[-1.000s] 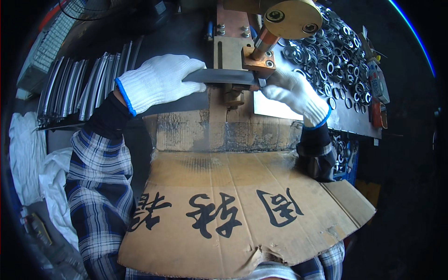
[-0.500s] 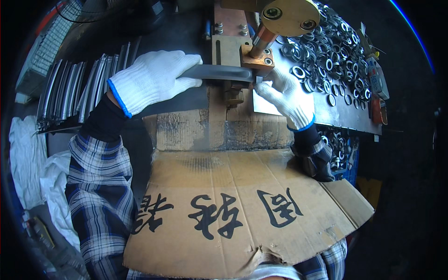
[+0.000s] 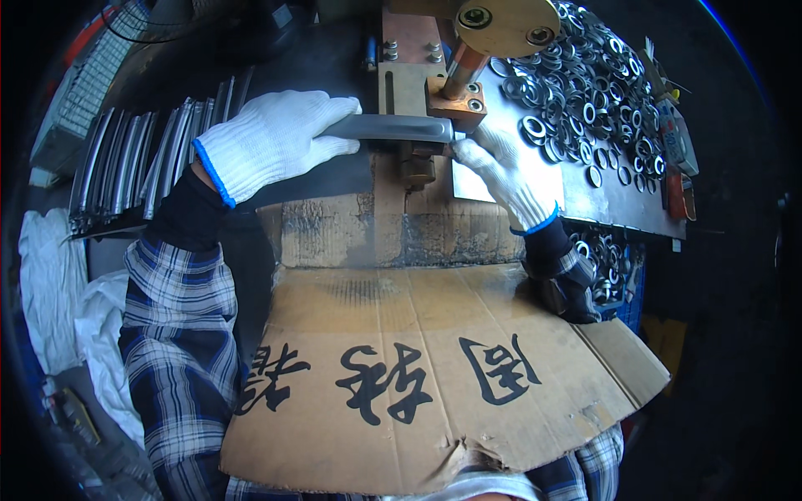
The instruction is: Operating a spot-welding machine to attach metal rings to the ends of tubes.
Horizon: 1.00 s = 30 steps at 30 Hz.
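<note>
My left hand (image 3: 280, 142), in a white knit glove with blue cuff edging, grips the left end of a grey, gently curved metal strip (image 3: 393, 128). The strip lies level across the front of a machine, under a copper block (image 3: 455, 102) and above a brass-coloured lower post (image 3: 418, 171). At the strip's right end my right hand (image 3: 505, 171), gloved the same way, has thumb and fingers pinched on a small shiny metal piece (image 3: 459, 136). Part of that piece is hidden by the glove. The copper block sits at the foot of a slanted copper rod (image 3: 464, 68).
Several similar strips (image 3: 125, 163) stand in a row at the left. A heap of metal rings (image 3: 585, 108) covers the right of the table, with more in a blue crate (image 3: 603, 259) below. Cardboard (image 3: 434, 334) covers my lap. The round machine head (image 3: 505, 25) overhangs the work.
The round machine head and copper block sit slightly farther left and up in the picture. My right hand has shifted a little left; my left hand and the strip stay nearly still.
</note>
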Available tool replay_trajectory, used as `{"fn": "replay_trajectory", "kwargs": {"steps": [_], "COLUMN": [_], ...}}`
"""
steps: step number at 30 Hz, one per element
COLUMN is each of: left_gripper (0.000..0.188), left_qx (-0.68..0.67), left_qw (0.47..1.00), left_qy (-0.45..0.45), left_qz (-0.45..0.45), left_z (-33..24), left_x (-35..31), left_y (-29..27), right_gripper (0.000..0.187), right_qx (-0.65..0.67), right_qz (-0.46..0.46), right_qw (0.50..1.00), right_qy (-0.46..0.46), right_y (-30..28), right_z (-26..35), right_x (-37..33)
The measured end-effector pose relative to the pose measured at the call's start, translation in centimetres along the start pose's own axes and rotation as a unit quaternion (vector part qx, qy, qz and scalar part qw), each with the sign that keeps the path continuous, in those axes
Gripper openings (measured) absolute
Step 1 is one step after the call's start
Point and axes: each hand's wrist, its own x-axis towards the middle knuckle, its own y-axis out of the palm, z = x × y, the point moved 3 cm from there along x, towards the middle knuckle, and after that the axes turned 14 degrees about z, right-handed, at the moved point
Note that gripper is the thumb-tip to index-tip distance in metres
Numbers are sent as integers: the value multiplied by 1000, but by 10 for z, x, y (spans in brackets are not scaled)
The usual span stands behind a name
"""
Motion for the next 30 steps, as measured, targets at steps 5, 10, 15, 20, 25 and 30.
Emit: {"fn": "replay_trajectory", "kwargs": {"steps": [5, 10, 15, 20, 25, 30], "left_gripper": [52, 47, 46, 45, 49, 58], "left_qx": [6, 14, -29, 18, 0, -69], "left_qw": [1000, 999, 999, 999, 1000, 995], "left_qy": [-12, 32, 45, 20, 27, 19], "left_qz": [19, -29, -8, -26, 3, 69], "left_z": [-6, -3, 3, -9, 0, 8], "left_x": [-4, -1, 10, -4, 7, 14], "left_y": [-1, 2, 6, -5, -4, -4], "right_gripper": [55, 74, 49, 74, 31, 32], "right_qx": [1, 53, 122, 35, 61, 15], "right_qz": [10, 14, -33, 24, -35, 6], "right_qw": [999, 998, 991, 999, 997, 999], "right_qy": [33, 10, -43, 26, -20, 34], "right_y": [2, 5, 7, -2, 4, -1], "right_z": [2, -22, -29, -18, -15, -8], "right_x": [1, 6, 7, 7, 7, 12]}}
